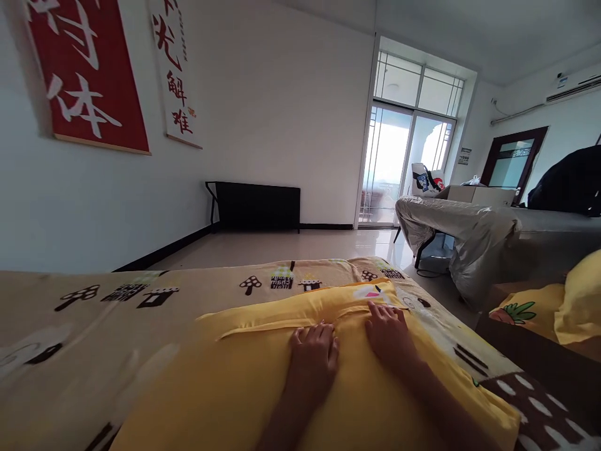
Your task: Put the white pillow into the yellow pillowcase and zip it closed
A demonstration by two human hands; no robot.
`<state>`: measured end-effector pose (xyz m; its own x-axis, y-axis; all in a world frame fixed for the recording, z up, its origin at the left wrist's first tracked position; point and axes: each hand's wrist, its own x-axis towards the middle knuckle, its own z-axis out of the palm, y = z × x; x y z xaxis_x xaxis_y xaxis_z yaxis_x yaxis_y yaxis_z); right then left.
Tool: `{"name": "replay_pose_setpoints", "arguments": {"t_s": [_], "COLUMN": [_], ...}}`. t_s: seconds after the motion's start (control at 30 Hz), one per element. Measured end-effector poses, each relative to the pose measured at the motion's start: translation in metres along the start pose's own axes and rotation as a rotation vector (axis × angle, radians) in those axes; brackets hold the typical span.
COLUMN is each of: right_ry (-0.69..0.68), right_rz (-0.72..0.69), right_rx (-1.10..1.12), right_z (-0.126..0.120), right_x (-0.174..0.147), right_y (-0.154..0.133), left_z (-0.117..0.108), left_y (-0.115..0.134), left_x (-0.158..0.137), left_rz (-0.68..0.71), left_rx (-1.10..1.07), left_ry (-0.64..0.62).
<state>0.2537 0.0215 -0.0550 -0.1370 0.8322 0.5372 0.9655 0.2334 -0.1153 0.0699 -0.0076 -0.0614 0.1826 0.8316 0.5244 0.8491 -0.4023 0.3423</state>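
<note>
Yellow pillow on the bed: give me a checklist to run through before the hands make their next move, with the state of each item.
1. Left hand flat on the yellow pillow, beside the flap seam: ok.
2. Right hand flat on the pillow, near its far end: ok.
3. Neither hand grips any fabric, fingers lie spread: ok.
4. Pillow fully supported on the patterned bedsheet, not overhanging: ok at the far side; near edge out of view, cannot tell.
5. Flap closed along its whole length: cannot tell, the hands cover part of it.
6. Second yellow pillow at the right clear of the hands: ok.
</note>
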Motion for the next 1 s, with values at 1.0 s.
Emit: {"name": "replay_pose_setpoints", "arguments": {"t_s": [1.0], "right_ry": [-0.132], "right_rz": [-0.130], "right_rx": [0.218], "right_z": [0.023], "right_x": [-0.022], "right_y": [-0.042], "left_z": [-0.004], "left_y": [-0.002], "left_x": [-0.003], "left_rz": [0.002], "left_rx": [0.250], "left_ry": [-0.193]}}
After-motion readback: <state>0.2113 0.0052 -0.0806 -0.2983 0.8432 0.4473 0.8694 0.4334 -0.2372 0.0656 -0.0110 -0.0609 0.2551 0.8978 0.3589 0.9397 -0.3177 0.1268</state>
